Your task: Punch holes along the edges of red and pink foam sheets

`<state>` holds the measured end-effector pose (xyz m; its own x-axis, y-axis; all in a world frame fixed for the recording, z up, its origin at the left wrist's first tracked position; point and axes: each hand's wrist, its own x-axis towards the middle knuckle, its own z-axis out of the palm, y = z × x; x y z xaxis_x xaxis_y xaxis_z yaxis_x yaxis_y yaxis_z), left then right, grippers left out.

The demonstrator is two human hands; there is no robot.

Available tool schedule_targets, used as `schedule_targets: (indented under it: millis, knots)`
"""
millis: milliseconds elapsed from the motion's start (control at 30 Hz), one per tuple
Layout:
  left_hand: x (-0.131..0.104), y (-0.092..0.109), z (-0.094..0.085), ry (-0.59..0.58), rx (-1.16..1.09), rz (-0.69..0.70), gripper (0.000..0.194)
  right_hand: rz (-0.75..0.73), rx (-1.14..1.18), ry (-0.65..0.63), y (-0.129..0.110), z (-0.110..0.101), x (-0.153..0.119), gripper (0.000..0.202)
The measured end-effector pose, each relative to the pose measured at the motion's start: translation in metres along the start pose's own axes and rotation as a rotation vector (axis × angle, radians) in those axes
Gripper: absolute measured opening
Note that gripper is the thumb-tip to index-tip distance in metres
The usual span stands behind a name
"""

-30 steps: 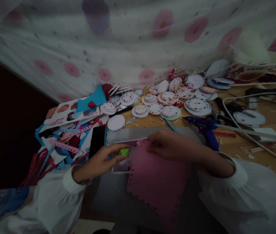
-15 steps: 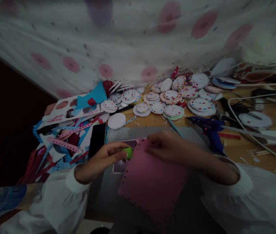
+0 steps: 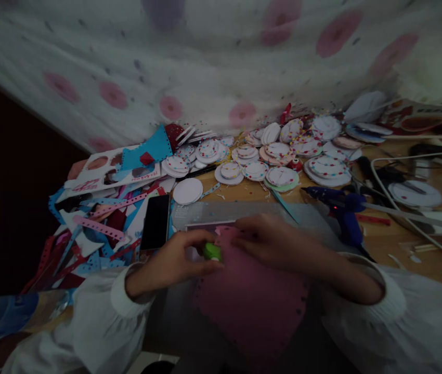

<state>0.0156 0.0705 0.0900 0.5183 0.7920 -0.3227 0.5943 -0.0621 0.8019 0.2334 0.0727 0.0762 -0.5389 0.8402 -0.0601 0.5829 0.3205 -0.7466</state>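
In my left hand (image 3: 180,262) is a small green hole punch (image 3: 212,252), its fingers and thumb closed around it. The punch sits at the upper left edge of a pink sheet (image 3: 244,291), which has small holes along its edges. My right hand (image 3: 260,236) pinches this sheet near its top corner, fingers closed on it. The sheet hangs tilted over a grey mat (image 3: 190,212). Behind both, a pale-edged flat piece (image 3: 205,225) lies partly covered on the mat. The room is dim.
A black phone (image 3: 156,222) lies left of the mat, beside a heap of punched paper strips (image 3: 100,228). Stacks of white discs with coloured pins (image 3: 279,176) line the back. A blue glue gun (image 3: 341,208) with a red light and a white cable (image 3: 385,192) lie right.
My left hand has moved slightly right and down with the punch, now against the sheet's edge. The sheet has turned a little; my right hand still pinches it.
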Motion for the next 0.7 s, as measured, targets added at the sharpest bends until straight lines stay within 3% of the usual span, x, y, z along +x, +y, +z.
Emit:
schedule_targets:
  millis: [333,700]
  knots:
    - [0.002,-0.003,0.001,-0.04,0.032,0.031,0.021,-0.059,0.085,-0.053,0.0,0.002,0.0,0.017]
    - [-0.001,-0.015,0.014,0.092,0.24,0.21,0.025,-0.053,0.02,-0.012,0.001,0.005,0.0,0.016]
